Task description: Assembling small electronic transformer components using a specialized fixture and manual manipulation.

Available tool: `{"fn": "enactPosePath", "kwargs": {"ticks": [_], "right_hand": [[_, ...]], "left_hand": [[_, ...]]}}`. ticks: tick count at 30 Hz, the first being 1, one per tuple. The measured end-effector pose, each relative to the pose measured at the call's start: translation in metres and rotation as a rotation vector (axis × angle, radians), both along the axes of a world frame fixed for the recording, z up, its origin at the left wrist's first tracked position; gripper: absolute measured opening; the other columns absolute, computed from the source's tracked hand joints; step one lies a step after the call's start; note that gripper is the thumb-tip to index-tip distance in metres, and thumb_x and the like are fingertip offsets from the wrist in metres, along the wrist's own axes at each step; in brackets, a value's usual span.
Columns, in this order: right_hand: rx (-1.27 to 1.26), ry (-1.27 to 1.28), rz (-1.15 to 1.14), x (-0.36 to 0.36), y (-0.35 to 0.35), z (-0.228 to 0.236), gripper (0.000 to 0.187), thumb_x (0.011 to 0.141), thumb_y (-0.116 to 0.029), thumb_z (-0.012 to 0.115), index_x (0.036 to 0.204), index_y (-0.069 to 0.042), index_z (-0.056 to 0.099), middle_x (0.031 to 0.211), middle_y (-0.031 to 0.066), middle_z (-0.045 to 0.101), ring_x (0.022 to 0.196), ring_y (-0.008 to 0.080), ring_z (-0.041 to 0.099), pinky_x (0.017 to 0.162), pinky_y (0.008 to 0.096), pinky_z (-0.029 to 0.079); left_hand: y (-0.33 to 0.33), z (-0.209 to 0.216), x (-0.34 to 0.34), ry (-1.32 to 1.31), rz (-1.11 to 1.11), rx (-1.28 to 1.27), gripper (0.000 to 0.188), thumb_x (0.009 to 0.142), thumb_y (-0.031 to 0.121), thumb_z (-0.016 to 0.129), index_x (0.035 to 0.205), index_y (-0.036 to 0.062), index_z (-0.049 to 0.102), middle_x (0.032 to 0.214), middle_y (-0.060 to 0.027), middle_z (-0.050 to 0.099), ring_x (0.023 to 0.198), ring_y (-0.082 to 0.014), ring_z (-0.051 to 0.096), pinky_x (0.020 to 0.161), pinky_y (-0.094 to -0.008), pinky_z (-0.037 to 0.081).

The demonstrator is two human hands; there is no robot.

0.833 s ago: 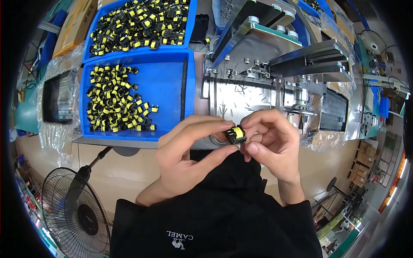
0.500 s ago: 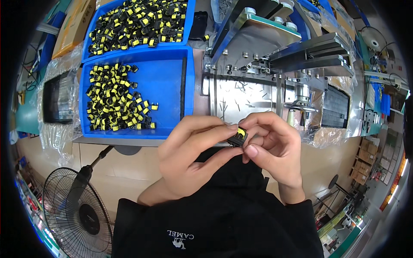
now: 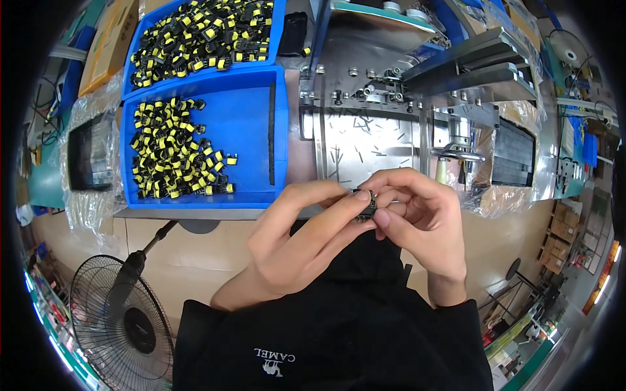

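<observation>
Above the bench's near edge, my left hand [image 3: 297, 231] pinches a small black coil bobbin [image 3: 370, 207] between thumb and fingers. From the other side, my right hand [image 3: 424, 218] closes its thumb and fingertips on the same part. Fingertips cover most of it, and only a dark sliver with small pins shows. To the left, a blue bin [image 3: 251, 137] contains many similar black bobbins wound with yellow tape [image 3: 171, 146], heaped at its left side. Behind it, a second blue bin [image 3: 279, 39] is filled with more of them.
Beyond my hands is a metal fixture [image 3: 365, 72] with a pale plate [image 3: 375, 153] scattered with thin dark pins. A handwheel [image 3: 460, 155] stands to its right. Plastic-wrapped dark trays [image 3: 92, 153] flank the bench. A black fan [image 3: 124, 319] stands at lower left.
The bobbin has turned between my fingers, so its yellow band no longer shows. Both hands have shifted slightly right, and the whole view has moved a little.
</observation>
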State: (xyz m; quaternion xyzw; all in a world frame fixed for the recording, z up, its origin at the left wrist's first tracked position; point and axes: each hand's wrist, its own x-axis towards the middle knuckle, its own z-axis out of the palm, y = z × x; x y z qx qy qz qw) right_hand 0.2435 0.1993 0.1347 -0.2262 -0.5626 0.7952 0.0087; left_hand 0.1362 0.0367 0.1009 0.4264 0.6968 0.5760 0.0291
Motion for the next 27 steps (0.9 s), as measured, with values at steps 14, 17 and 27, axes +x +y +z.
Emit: {"fn": "enactPosePath", "kwargs": {"ticks": [14, 17, 27], "right_hand": [[1.146, 0.093, -0.172, 0.021, 0.002, -0.027, 0.041, 0.073, 0.01, 0.075, 0.112, 0.0, 0.068, 0.097, 0.0114, 0.067, 0.077, 0.0181, 0.067, 0.068, 0.0288, 0.054], [1.231, 0.135, -0.198, 0.026, 0.002, -0.036, 0.043, 0.071, 0.008, 0.077, 0.112, -0.001, 0.066, 0.101, 0.0134, 0.069, 0.078, 0.0229, 0.067, 0.067, 0.0319, 0.055], [1.311, 0.207, -0.269, 0.044, 0.012, -0.051, 0.045, 0.071, 0.008, 0.081, 0.113, 0.002, 0.066, 0.106, 0.0152, 0.069, 0.088, 0.0305, 0.067, 0.074, 0.0356, 0.055]], "left_hand": [[0.03, -0.01, 0.008, -0.727, -0.188, -0.086, 0.035, 0.084, -0.011, 0.076, 0.117, -0.0088, 0.065, 0.116, -0.018, 0.07, 0.099, -0.0194, 0.071, 0.091, -0.0298, 0.057], [0.037, -0.009, 0.009, -0.781, -0.213, -0.131, 0.033, 0.084, -0.011, 0.076, 0.115, -0.0081, 0.065, 0.116, -0.0177, 0.071, 0.1, -0.0189, 0.071, 0.091, -0.03, 0.058], [0.059, -0.014, 0.014, -0.864, -0.247, -0.203, 0.03, 0.083, -0.003, 0.082, 0.108, -0.0044, 0.066, 0.114, -0.0138, 0.073, 0.099, -0.0157, 0.072, 0.09, -0.0286, 0.058]]}}
